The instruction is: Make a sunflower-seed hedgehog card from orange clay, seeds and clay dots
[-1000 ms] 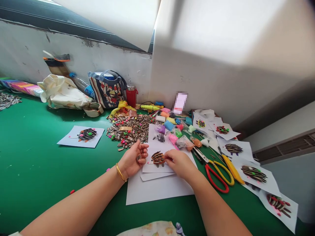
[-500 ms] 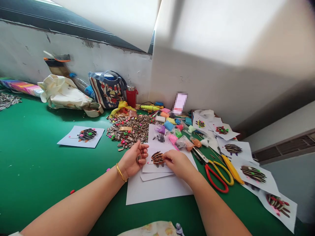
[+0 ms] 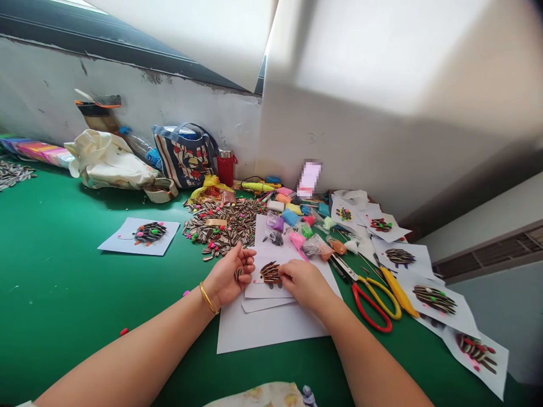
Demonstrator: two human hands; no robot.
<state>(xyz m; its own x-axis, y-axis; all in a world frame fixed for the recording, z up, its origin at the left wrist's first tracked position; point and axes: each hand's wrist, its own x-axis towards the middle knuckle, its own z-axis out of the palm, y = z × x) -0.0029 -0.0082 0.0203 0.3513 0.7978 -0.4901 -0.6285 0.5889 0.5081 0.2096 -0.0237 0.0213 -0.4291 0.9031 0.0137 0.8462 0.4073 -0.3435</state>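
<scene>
Work on the hedgehog figure looks well advanced: it lies on a white card, between the two hands, above a larger sheet. Its brown body carries rows of striped spines over most of the visible back, the snout end points to nine o'clock, and dark feet show at six. Left hand rests beside the card's nine o'clock edge, palm turned up and fingers loosely curled around striped seeds. Right hand bends in at the figure's three o'clock end, thumb and forefinger brought together there; the fingertips hide that edge, so I cannot tell whether a seed sits between them or how complete the rear is. From the figure, the seed pile, dotted with coloured balls, lies towards eleven o'clock, clay packets at one, and scissors between three and four. The separate card between nine and ten bears a hedgehog with coloured balls on its spines. No such balls show on the central one, so by that comparison decoration seems left undone.
</scene>
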